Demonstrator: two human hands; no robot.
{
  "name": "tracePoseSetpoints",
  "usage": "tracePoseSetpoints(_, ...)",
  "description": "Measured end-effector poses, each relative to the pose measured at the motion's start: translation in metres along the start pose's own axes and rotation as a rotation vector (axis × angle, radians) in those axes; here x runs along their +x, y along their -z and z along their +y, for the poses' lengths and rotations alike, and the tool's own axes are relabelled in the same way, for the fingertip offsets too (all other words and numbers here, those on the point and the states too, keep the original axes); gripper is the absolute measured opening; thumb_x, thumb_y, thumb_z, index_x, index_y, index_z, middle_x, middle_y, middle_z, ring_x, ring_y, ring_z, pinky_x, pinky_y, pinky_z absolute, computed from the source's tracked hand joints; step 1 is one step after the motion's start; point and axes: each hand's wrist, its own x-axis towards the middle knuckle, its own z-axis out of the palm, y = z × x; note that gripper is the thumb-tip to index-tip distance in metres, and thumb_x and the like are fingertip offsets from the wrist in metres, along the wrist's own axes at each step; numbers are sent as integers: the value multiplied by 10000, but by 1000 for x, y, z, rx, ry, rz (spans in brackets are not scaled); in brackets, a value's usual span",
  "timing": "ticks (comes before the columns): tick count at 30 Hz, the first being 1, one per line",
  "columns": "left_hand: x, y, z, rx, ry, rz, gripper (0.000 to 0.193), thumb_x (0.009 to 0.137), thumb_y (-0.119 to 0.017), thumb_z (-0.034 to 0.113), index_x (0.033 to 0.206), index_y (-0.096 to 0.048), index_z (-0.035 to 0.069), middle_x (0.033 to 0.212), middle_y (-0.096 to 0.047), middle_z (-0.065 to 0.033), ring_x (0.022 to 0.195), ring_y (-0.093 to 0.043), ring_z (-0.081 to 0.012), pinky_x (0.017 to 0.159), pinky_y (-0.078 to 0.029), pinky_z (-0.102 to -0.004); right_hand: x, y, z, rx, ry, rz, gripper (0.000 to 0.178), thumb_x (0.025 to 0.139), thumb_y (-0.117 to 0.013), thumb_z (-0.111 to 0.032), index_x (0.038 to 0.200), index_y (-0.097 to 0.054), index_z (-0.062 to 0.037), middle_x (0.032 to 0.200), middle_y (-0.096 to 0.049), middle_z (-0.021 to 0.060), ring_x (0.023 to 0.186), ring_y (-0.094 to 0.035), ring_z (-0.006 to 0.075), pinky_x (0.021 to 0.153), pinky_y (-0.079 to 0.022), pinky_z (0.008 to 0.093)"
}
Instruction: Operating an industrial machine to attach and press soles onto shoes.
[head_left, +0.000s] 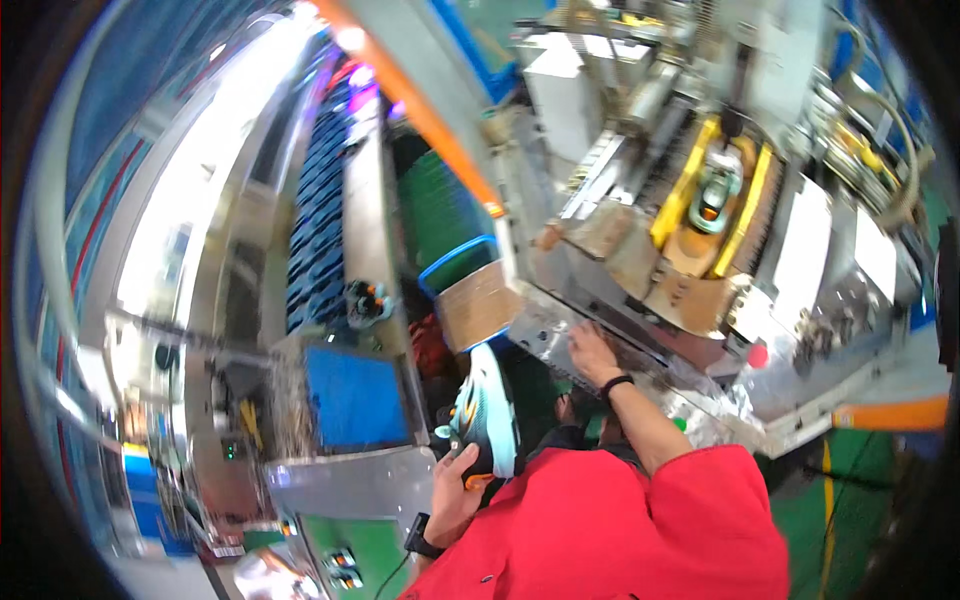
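My left hand [457,480] grips a sneaker [487,400] by its heel end. The shoe is pale teal, black and white with orange touches, and its toe points up and away from me. My right hand [592,350] lies on the metal front edge of a machine [560,335], its fingers reaching forward and somewhat blurred, with nothing seen in them. Inside the machine, another sneaker [713,195] sits between two yellow bars [745,215], beyond my right hand.
On the left runs a conveyor [318,220] with dark blue slats; a sneaker [368,303] stands near its end, beside a blue panel [355,395]. Between conveyor and machine is a cardboard piece [478,305]. A red button [757,356] sits on the machine front. More shoes [343,567] lie low at left.
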Motion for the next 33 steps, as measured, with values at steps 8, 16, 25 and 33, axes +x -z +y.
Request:
tracePoseSetpoints(8,9,68,-38,-320,55,6,296,939,-582,116,1172,-584,-67,1066,-672,-120,943,-663,-214,862,-526,-342,12,28,-43,277,141,24,304,773,-654,-102,1062,-639,-7,1021,-649,159,995,-613,308,908,-466,378)
tracePoseSetpoints(16,-8,202,-63,-439,-79,466,215,864,-685,121,1040,-634,8,926,-669,-96,868,-670,-271,746,-575,-447,2,142,-436,1117,1408,-725,255,884,-522,-114,1032,-660,41,1064,-661,225,880,-651,277,760,-530,356)
tracePoseSetpoints(25,-22,425,-137,-964,-228,911,270,833,-696,115,1041,-596,-24,967,-650,-155,837,-672,-330,719,-598,-516,-105,43,-615,1814,1543,-1013,225,843,-607,-131,983,-693,23,896,-689,208,668,-652,276,560,-522,317)
tracePoseSetpoints(33,-53,597,-231,-851,-359,1480,418,734,-752,134,1054,-539,-31,918,-638,-146,705,-625,-220,532,-517,-367,-41,-75,-836,281,1783,-677,232,878,-545,-1,1084,-650,7,1008,-688,97,840,-625,169,766,-485,283)
